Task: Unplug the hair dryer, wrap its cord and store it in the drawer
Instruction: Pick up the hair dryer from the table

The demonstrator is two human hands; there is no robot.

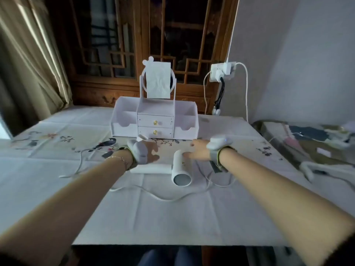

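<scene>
The right hand [198, 150] reaches in over the tabletop [146, 217] with its fingers stretched out and slightly apart, the fingertips touching the rear of the white hair dryer [179, 169] barrel; nothing is gripped. A grey sensor band [218, 144] sits on that wrist. The left hand [148, 151] lies just left of the hair dryer, above its handle, wearing a similar grey band across its back; its fingers are blurred and partly hidden, so whether they are curled or straight cannot be told, and it seems to hold nothing.

The hair dryer lies on its side in the middle of the cloth-covered tabletop, its round grille mouth facing the camera and its handle pointing left under the left hand. Its white cord [153, 194] curls in loose loops in front of the hair dryer and to both sides of it.

Behind the hair dryer stands a white vanity organizer [154, 120] with two small drawers [155, 122], both closed, gold knobs at their middles, and a mirror frame covered by paper on top. Beyond and to the right of the hair dryer, a white wall socket [222, 72] carries plugs, with white cables hanging from it.
</scene>
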